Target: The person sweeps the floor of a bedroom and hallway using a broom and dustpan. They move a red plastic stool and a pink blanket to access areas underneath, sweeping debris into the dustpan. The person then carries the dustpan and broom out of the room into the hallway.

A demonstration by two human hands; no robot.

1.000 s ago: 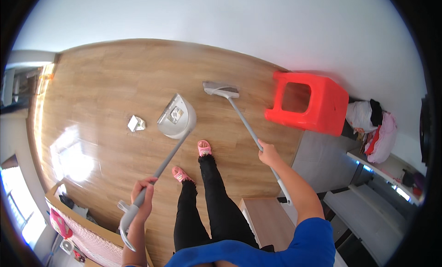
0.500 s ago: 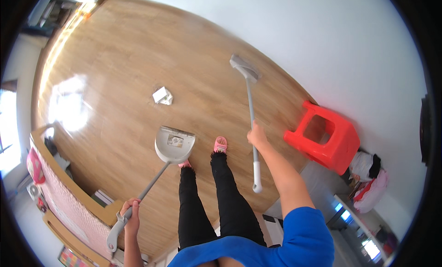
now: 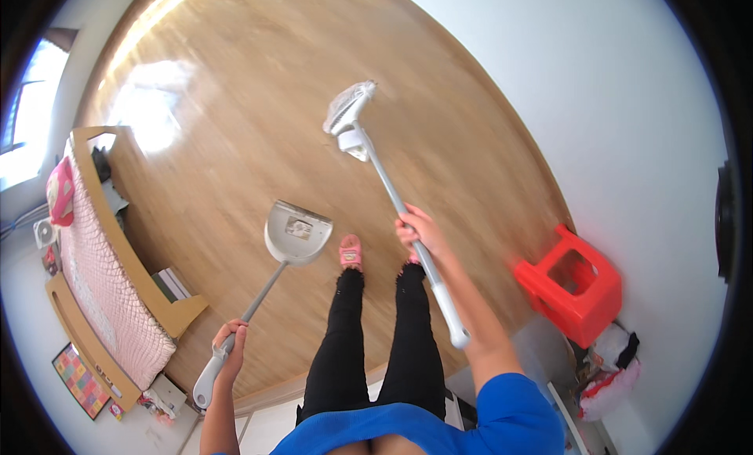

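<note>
My left hand [image 3: 229, 347] is wrapped round the grey handle of a long-handled dustpan [image 3: 284, 247], whose white scoop rests on the floor ahead of my feet. A pale patch shows inside the scoop; I cannot make out what it is. In my right hand [image 3: 422, 234] is the shaft of a broom [image 3: 378, 163], its fingers closed round the grey part above the white grip end. The broom's bristled head is farther out, beyond the dustpan. Close by that head lies a piece of white litter [image 3: 355, 146], partly covered by the broom.
A red plastic stool [image 3: 607, 289] lies on its side by the white wall at the right, with bundled cloth and bags [image 3: 610, 386] behind it. At the left stands a wooden-framed bed [image 3: 145, 286] with a pink cover. Wood flooring [image 3: 259, 133] stretches ahead.
The broom has swung left from near the wall to the white litter. My view has turned, so the bed and stool sit differently. The dustpan stays ahead of my feet, still in my left hand.
</note>
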